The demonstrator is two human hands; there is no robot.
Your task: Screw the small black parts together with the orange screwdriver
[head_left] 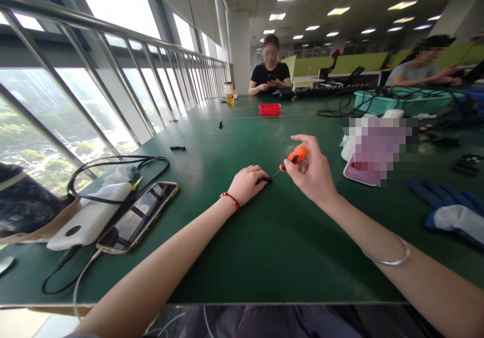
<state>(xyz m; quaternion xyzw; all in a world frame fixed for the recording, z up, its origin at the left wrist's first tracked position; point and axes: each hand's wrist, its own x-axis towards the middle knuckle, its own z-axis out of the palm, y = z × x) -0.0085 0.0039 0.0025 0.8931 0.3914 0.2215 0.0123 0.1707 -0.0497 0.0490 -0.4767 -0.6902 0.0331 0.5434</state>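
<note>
My left hand [247,184] rests on the green table, its fingers closed on a small black part [266,179] that lies on the surface. In my right hand [314,174] is an orange and black screwdriver [297,155], gripped by the handle between thumb and fingers. The thin metal shaft slants down to the left, and its tip meets or comes very near the black part. My fingers partly hide the part, so its exact kind does not show.
To the left lie a phone [139,217], a white power bank [91,217] and looped cables. A red tray [269,109] stands ahead, with small black pieces [177,148] nearer. Blue-white gloves [459,222] and a green basket [408,103] are at right. Two people sit beyond.
</note>
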